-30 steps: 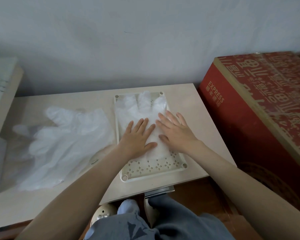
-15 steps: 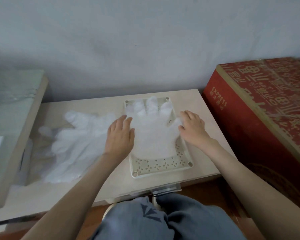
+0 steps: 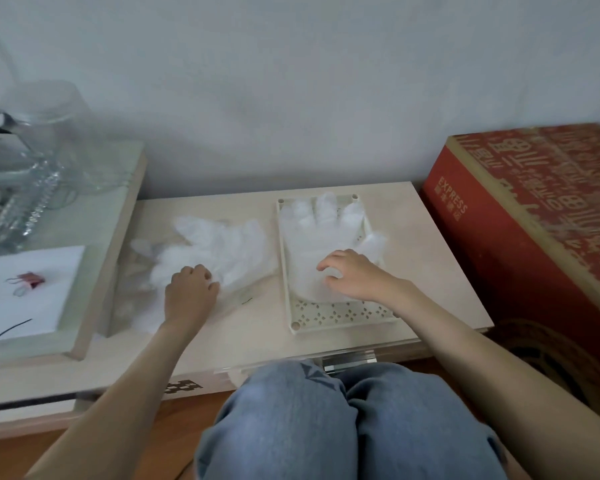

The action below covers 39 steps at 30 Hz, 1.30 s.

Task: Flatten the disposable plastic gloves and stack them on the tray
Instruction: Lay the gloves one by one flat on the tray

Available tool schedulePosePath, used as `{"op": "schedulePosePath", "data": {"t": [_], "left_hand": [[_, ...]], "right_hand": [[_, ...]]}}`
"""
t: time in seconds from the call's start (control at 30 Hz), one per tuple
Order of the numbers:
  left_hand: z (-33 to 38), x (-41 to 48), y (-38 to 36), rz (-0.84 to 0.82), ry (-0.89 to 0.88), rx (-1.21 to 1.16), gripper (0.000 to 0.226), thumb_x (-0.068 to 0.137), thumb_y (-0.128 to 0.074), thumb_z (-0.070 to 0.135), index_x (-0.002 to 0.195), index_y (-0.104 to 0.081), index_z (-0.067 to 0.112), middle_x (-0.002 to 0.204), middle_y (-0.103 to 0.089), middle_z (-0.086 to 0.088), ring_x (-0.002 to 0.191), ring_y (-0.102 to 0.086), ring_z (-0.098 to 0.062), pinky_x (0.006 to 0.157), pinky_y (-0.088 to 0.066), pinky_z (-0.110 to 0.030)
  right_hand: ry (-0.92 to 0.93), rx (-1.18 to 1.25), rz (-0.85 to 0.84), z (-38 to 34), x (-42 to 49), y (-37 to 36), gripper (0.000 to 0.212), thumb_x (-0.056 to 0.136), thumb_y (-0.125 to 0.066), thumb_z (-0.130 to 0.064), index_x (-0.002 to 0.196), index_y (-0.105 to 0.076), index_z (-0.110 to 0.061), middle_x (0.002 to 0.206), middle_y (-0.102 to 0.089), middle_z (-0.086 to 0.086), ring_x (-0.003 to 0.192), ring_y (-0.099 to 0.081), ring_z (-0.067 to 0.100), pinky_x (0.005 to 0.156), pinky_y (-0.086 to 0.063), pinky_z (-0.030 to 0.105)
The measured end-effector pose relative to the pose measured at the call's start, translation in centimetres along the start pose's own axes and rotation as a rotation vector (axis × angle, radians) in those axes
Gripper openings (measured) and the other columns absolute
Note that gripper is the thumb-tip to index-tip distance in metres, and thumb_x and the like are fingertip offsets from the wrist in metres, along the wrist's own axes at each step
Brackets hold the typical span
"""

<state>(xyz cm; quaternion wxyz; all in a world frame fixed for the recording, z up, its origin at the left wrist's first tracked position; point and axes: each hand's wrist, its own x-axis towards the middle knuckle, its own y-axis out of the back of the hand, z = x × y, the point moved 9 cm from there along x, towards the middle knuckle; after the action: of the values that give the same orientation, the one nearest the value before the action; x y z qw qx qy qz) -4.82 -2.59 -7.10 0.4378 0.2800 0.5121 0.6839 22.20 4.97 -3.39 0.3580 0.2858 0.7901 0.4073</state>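
Observation:
A flattened clear plastic glove lies fingers-away on the cream perforated tray in the middle of the low table. Its thumb hangs over the tray's right rim. My right hand rests on the glove's palm with loosely curled fingertips touching it. To the left of the tray a loose pile of crumpled clear gloves sits on the tabletop. My left hand lies on the near edge of that pile with its fingers curled into the plastic.
A large red printed carton stands against the table's right end. On the left, a higher shelf carries a glass jar, a white sheet and a red binder clip. My knees in jeans are under the table's front edge.
My left hand moved off the tray to the glove pile on the left and curled into it. My right hand slid from the tray's right rim onto the glove's palm.

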Motion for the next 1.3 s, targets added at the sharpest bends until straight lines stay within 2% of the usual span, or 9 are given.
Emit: {"op": "schedulePosePath", "data": {"t": [0.1,0.27,0.43,0.67,0.87,0.97,1.07,1.2,1.3], "left_hand": [[0.3,0.2,0.9,0.056,-0.019,0.025,0.020,0.092,-0.046,0.014,0.092,-0.065,0.005,0.089,-0.062,-0.014,0.084,-0.054,-0.034,0.073,-0.043,-0.039],[1.2,0.3,2.4,0.163,-0.042,-0.023,0.021,0.094,-0.048,0.015,0.096,-0.064,0.002,0.091,-0.064,-0.016,0.086,-0.054,-0.035,0.075,-0.043,-0.041],[2.1,0.5,0.1,-0.034,-0.047,-0.008,0.038,0.091,-0.057,0.041,0.113,-0.057,0.011,0.110,-0.059,-0.009,0.103,-0.051,-0.030,0.083,-0.039,-0.037],[1.9,0.9,0.3,0.048,-0.069,0.037,0.022,0.096,-0.044,0.019,0.093,-0.063,0.007,0.088,-0.060,-0.011,0.082,-0.051,-0.030,0.069,-0.038,-0.036],[2.2,0.9,3.0,0.192,-0.031,-0.061,0.026,0.099,-0.037,0.011,0.082,-0.055,0.001,0.072,-0.057,-0.017,0.070,-0.047,-0.034,0.059,-0.031,-0.036],[4.8,0.2,5.4,0.295,-0.162,-0.145,0.025,0.100,-0.042,0.013,0.085,-0.058,0.001,0.071,-0.057,-0.016,0.071,-0.051,-0.036,0.061,-0.032,-0.036],[9.4,-0.1,5.5,0.196,-0.300,-0.258,0.025,0.102,-0.040,0.017,0.098,-0.060,0.003,0.086,-0.063,-0.013,0.082,-0.056,-0.032,0.065,-0.034,-0.033],[15.9,-2.1,4.7,0.158,-0.666,-0.227,0.032,0.096,-0.041,0.022,0.095,-0.067,0.005,0.098,-0.070,-0.011,0.100,-0.063,-0.033,0.086,-0.047,-0.037],[18.4,-2.4,2.7,0.174,-0.843,-0.065,0.014,0.086,-0.056,0.008,0.086,-0.070,0.009,0.093,-0.073,-0.004,0.109,-0.063,-0.037,0.096,-0.044,-0.046]], "right_hand": [[-0.020,0.029,-0.026,-0.3,0.0,0.1,0.036,0.099,-0.043,-0.023,0.134,-0.051,-0.021,0.144,-0.042,-0.004,0.136,-0.029,0.015,0.108,-0.023,0.032],[-0.045,0.113,-0.034,-0.5,0.4,0.3,0.036,0.098,-0.046,-0.026,0.132,-0.053,-0.021,0.139,-0.046,-0.004,0.131,-0.036,0.012,0.096,-0.028,0.022],[-0.036,0.117,-0.065,-1.1,1.0,-0.4,0.036,0.098,-0.047,-0.027,0.132,-0.053,-0.020,0.137,-0.048,-0.003,0.127,-0.040,0.011,0.094,-0.029,0.022],[-0.026,0.156,-0.055,-0.6,1.5,-0.7,0.034,0.097,-0.048,-0.025,0.131,-0.055,-0.020,0.134,-0.050,-0.005,0.127,-0.042,0.010,0.094,-0.029,0.020],[-0.103,0.833,0.004,0.1,2.3,-0.2,0.026,0.097,-0.053,-0.026,0.121,-0.063,-0.021,0.127,-0.059,-0.009,0.122,-0.050,0.009,0.099,-0.037,0.024],[-0.133,1.141,0.018,-0.1,2.7,0.0,0.028,0.099,-0.048,-0.032,0.112,-0.064,-0.014,0.122,-0.063,0.006,0.114,-0.059,0.019,0.096,-0.047,0.029],[-0.224,1.512,-0.082,-0.9,2.8,-0.4,0.051,0.094,-0.050,-0.047,0.117,-0.061,-0.003,0.113,-0.065,0.016,0.107,-0.063,0.030,0.097,-0.050,0.044],[-0.187,1.619,-0.185,-2.4,2.6,-0.2,0.062,0.078,-0.061,-0.056,0.112,-0.059,-0.005,0.112,-0.062,0.019,0.113,-0.059,0.040,0.099,-0.047,0.052],[-0.105,1.666,-0.163,-2.4,2.3,0.7,0.044,0.081,-0.067,-0.039,0.108,-0.062,-0.004,0.103,-0.066,0.017,0.094,-0.067,0.029,0.090,-0.054,0.043]]}}
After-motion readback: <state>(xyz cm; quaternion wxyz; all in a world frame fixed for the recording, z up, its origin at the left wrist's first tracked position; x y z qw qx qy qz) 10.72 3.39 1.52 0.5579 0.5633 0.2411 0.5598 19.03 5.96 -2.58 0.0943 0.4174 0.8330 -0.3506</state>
